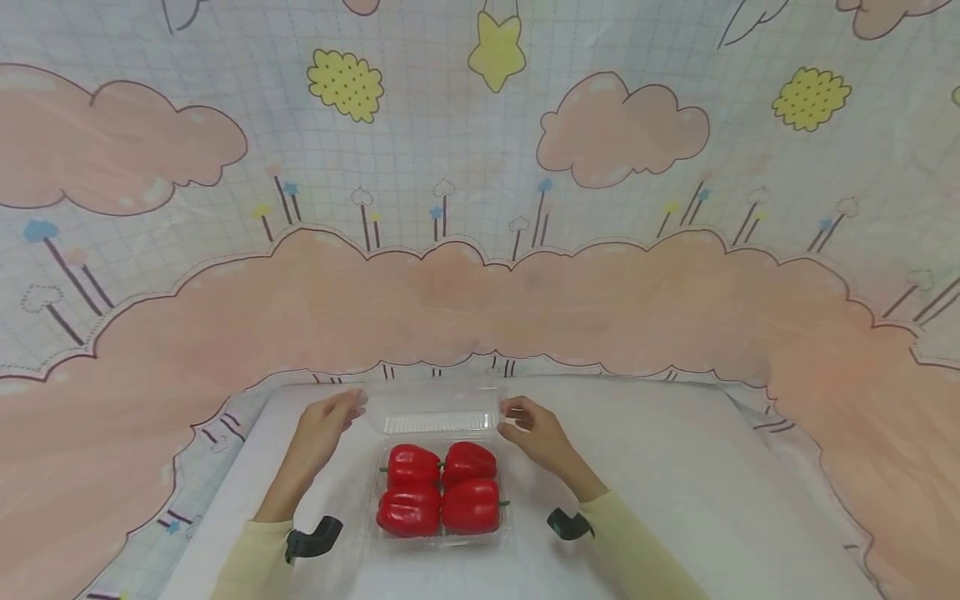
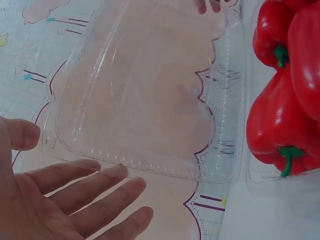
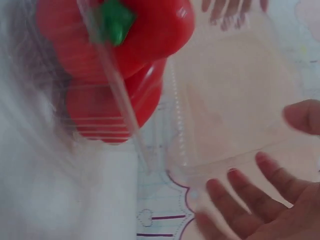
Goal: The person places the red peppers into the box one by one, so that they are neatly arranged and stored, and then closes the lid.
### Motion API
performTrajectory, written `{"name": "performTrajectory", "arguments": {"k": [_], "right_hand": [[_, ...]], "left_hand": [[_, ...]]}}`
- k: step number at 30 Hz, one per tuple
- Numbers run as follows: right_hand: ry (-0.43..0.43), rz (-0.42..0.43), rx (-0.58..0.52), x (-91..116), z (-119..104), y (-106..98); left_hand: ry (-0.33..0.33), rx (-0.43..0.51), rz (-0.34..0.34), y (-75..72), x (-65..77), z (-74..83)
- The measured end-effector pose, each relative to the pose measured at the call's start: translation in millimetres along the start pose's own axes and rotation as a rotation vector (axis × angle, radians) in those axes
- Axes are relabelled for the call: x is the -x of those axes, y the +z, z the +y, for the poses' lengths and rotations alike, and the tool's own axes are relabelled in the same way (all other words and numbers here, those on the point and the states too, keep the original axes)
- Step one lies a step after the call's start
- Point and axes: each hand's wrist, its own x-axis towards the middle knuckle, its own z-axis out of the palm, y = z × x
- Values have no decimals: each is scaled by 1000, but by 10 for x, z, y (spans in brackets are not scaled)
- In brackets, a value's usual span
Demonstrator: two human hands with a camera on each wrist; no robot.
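Observation:
A clear plastic clamshell box (image 1: pixel 438 540) stands on the table with its lid (image 1: pixel 435 408) raised at the back. Several red bell peppers (image 1: pixel 471 506) with green stems fill its base in two rows. At the lid's left edge is my left hand (image 1: pixel 322 429); its fingers (image 2: pixel 107 192) are extended, their tips overlapping the lid's rim in the left wrist view, thumb spread apart. My right hand (image 1: pixel 542 432) is at the opposite edge of the lid, fingers (image 3: pixel 257 200) spread and thumb held away from them.
The white table (image 1: pixel 645 467) spreads out around the box. Behind it hangs a patterned cloth (image 1: pixel 525 308) with clouds and stars. Dark wrist mounts (image 1: pixel 313 538) sit at both sleeves, left and right of the box.

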Motion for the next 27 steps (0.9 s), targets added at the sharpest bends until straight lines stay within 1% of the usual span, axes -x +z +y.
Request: {"name": "performTrajectory", "arguments": {"k": [5,11,16,22,25,27], "right_hand": [[-5,-53,92,150,-56,-69],[17,-92,72,314,-203,-142],[54,-148,90,439,-312,-162],[73,-194,132,537,-353,-156],[76,-202,150,569,-346,-143],[67,-197,165,588,-332,-133]], "left_hand": [[-18,-40,-20,-11,91,-10],[11,-86,-16,-8,222,-18],[34,-85,-16,-6,339,-47],[38,-96,-55,-4,456,-95],[49,-115,-70,14,500,-123],[40,-131,-80,31,533,-132]]}}
